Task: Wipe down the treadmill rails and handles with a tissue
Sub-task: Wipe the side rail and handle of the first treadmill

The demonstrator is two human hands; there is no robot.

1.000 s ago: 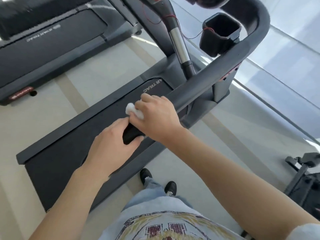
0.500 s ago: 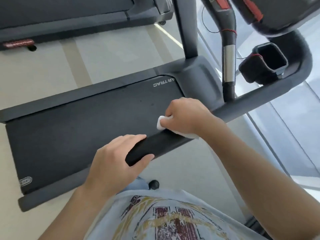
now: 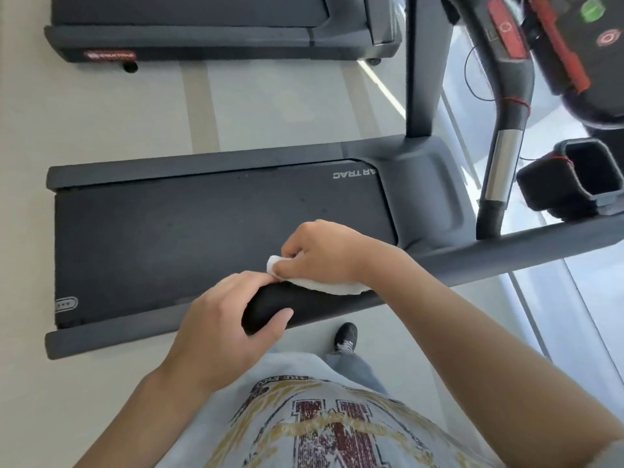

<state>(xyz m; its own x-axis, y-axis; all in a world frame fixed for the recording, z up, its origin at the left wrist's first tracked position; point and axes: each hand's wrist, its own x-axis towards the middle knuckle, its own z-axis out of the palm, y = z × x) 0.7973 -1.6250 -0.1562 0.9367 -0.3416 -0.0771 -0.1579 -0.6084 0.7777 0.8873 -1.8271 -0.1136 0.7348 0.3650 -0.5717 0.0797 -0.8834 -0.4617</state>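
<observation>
Soft white tissue (image 3: 324,286), slightly fluffy and crumpled, over a matt black foam-like handrail (image 3: 456,261). Rough, matt black rubber-like belt (image 3: 189,238), bordered by smooth grey plastic side rails (image 3: 196,165). At far right, shiny brushed metal sleeve (image 3: 499,165) on a dark matt handle. Matt black plastic cup holder (image 3: 587,177) beside it. Glossy red plastic on the console (image 3: 506,32). Pale, smooth floor (image 3: 101,109) with a faint sheen.

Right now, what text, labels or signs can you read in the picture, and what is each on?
"AR TRAC", upside down and cut off at its start: on the front end of the treadmill belt.
Red label on the second treadmill's rear end: too blurred to read.
Print on the person's T-shirt: large letters, not readable.
Small badge at the belt's rear corner: too small to read.
</observation>
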